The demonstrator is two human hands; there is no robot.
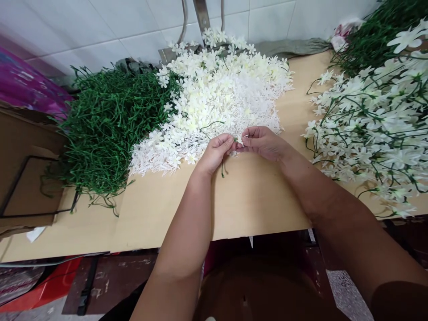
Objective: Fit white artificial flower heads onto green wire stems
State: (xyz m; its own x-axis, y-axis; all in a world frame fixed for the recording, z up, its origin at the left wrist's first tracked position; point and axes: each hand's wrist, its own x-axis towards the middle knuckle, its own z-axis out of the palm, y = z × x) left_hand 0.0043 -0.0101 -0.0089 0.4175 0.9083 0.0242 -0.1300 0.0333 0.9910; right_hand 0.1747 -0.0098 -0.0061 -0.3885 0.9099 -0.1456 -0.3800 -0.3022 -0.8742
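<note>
My left hand (pixel 216 153) pinches a thin green plastic stem (pixel 222 168) that hangs down below its fingers. My right hand (pixel 264 141) pinches a small white artificial flower (pixel 239 140) right against the stem's top end. Both hands meet at the near edge of a big heap of loose white flowers (pixel 217 93) on a pale wooden table (pixel 240 200). A heap of bare green stems (pixel 107 125) lies to the left of the flower heap.
Finished stems with white flowers (pixel 374 125) are piled at the right, with more green stems (pixel 371 40) behind them. A cardboard box (pixel 23 169) stands at the left, a white tiled wall (pixel 100 26) behind. The table's front edge runs just below my forearms.
</note>
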